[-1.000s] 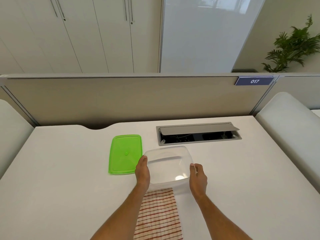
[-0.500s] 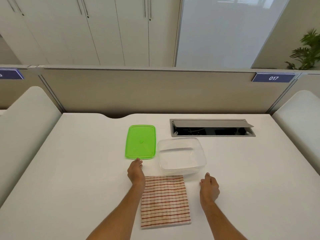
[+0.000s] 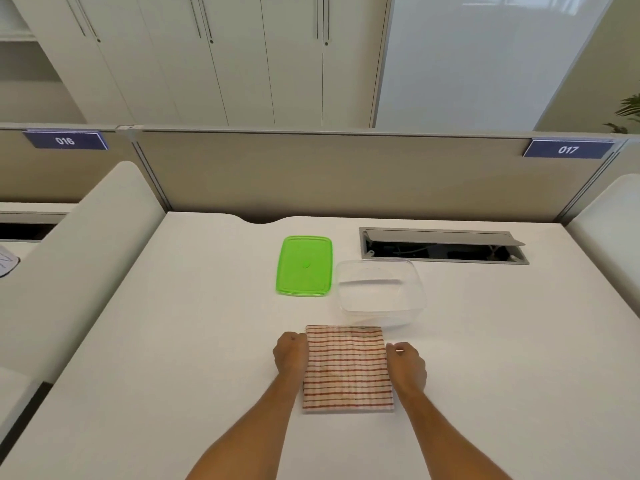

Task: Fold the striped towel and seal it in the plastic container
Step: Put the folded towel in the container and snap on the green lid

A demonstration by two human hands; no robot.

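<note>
Striped towel [image 3: 347,367]: red-and-white weave, folded to a rectangle, lying flat on the white tabletop [image 3: 173,341] near the lower middle of the view. Left hand [image 3: 290,354]: knuckles up, set against the towel's edge at 9 o'clock, fingers curled down toward the cloth; whether they grasp the edge or only rest on it cannot be told. Right hand [image 3: 407,367]: set against the towel's edge at 3 o'clock in like posture, fingers curled under, a ring on one of them; grasp likewise cannot be told. Plastic container [image 3: 380,292]: clear, rectangular with rounded corners, open at the top, standing upright just beyond the towel at about 1 o'clock, nothing inside it, apart from the cloth. Green lid [image 3: 304,266]: translucent, lying flat just beside the container at its 9 o'clock, at 11 o'clock from the towel. Cable hatch [image 3: 443,244]: grey metal, flap raised, recessed in the tabletop at the container's 12 o'clock. Partition [image 3: 329,174]: beige panel along the far edge of the tabletop, bearing two blue number plates, one reading 016 [image 3: 65,140] at far left, one reading 017 [image 3: 568,149] at far right. Cabinets [image 3: 225,57]: white doors behind the partition
</note>
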